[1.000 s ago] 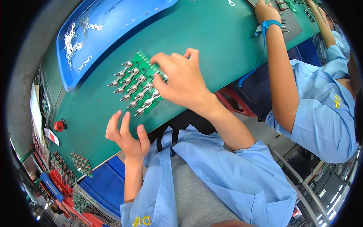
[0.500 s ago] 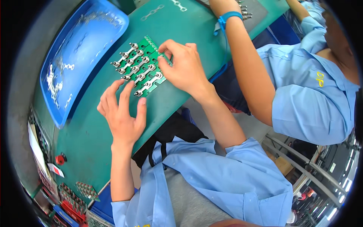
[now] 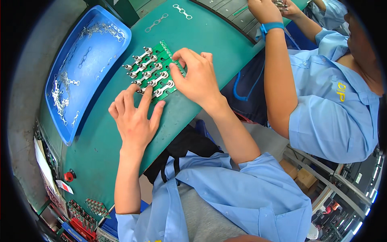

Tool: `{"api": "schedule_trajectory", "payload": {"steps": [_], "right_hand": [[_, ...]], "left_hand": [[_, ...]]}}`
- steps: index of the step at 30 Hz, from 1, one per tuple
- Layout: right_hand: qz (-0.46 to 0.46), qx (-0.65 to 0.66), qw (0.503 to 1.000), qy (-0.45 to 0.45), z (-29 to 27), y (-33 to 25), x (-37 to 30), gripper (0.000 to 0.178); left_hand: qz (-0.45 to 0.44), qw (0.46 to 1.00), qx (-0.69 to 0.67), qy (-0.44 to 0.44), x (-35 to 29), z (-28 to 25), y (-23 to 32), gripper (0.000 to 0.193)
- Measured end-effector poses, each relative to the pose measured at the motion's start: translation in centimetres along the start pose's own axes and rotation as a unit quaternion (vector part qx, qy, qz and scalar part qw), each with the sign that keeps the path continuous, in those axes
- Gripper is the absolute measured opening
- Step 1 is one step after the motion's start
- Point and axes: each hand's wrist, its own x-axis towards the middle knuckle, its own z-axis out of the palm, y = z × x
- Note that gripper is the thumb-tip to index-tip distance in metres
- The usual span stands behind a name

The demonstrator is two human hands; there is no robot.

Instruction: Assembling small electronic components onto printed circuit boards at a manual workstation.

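Observation:
A green circuit board lies on the green table, carrying rows of metal posts joined by flat silver link strips. At the board's right edge, my right hand is closed on it with curled fingers and thumb. My left hand reaches over the board's near left corner, fingers spread. Its index and middle fingertips rest at the posts of the nearest rows, and the thumb points to the right, apart from the board. What lies under those fingertips is hidden.
Left of the board stands a blue tray holding loose silver links. Two more links lie on the far table. A red spool and populated boards sit at lower left. A co-worker's arm with a blue wrist strap is at right.
My left hand has moved up and right, its fingertips now at the nearest posts. My right hand stays at the board's edge. The co-worker's hand has moved right.

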Motion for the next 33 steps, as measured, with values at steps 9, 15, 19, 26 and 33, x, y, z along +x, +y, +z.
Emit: {"api": "schedule_trajectory", "payload": {"steps": [9, 15, 19, 26, 33], "right_hand": [[-0.041, 0.02, 0.999, 0.029, -0.8, -0.2, 0.2, 0.018], [-0.099, 0.057, 0.99, -0.081, -1.1, 0.6, 0.6, 0.018], [-0.062, 0.103, 0.98, -0.159, -1.9, 1.7, 1.7, 0.017], [-0.145, 0.022, 0.953, -0.264, -3.8, 0.1, 4.5, 0.019], [-0.224, 0.028, 0.934, -0.277, -2.3, 2.2, 5.5, 0.017]], "left_hand": [[0.009, 1.0, -0.001, -0.023, 1.2, -0.8, -0.7, 0.039], [0.02, 1.0, -0.006, 0.0, 0.5, 0.1, -1.0, 0.038], [0.035, 0.999, -0.015, 0.017, 0.3, 0.7, -1.1, 0.038], [0.051, 0.998, -0.028, 0.03, -0.1, 1.2, -1.3, 0.037], [0.047, 0.998, -0.017, 0.036, 0.1, 1.1, -0.9, 0.033]]}}
